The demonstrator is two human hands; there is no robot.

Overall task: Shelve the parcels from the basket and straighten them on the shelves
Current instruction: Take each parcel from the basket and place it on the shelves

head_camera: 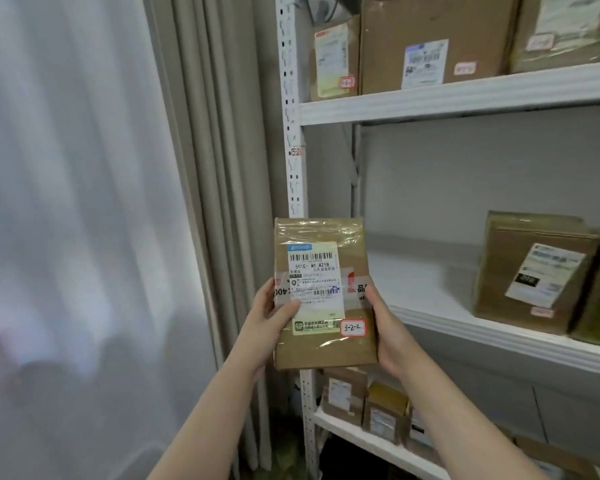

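Shelving (465,98); one parcel (321,233) between left hand (267,318), right hand (388,327).

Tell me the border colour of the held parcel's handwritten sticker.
Red, framing the white handwritten sticker on the brown cardboard parcel; head view.

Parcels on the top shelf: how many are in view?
3. A narrow parcel at the left end, a large box beside it, a third parcel to the right. More may be hidden behind them or off frame.
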